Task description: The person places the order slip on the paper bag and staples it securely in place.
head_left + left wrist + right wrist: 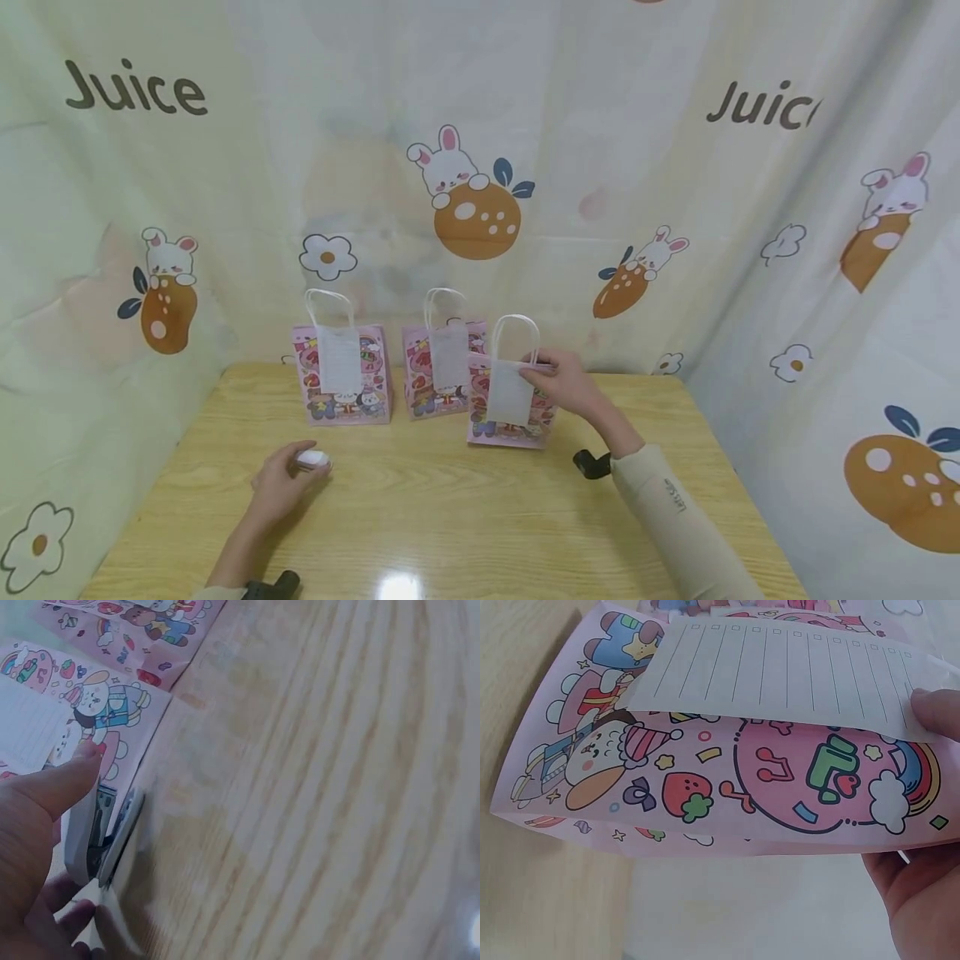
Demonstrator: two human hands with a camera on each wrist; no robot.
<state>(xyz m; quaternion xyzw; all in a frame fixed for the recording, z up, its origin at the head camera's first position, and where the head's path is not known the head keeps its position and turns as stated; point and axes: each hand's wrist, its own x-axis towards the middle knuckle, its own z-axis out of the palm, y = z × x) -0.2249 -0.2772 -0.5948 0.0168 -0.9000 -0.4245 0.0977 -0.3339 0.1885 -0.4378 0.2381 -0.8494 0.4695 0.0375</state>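
Observation:
My left hand (279, 482) holds a small white stapler (84, 832) above the table, thumb on one side and fingers on the other; its arms stand apart. At the right, my right hand (566, 382) pinches the top edge of a pink cartoon-printed paper gift bag (480, 429). A lined white paper slip (795, 675) lies against that bag's front, with my right thumb on its upper end. White twisted handles rise from the bag. Whether the slip is fastened cannot be seen.
Two similar pink gift bags, one at the left (378, 375) and one in the middle (415, 375), stand upright at the back with white slips on their fronts. The wooden table (420, 517) ends at a printed curtain (360, 167).

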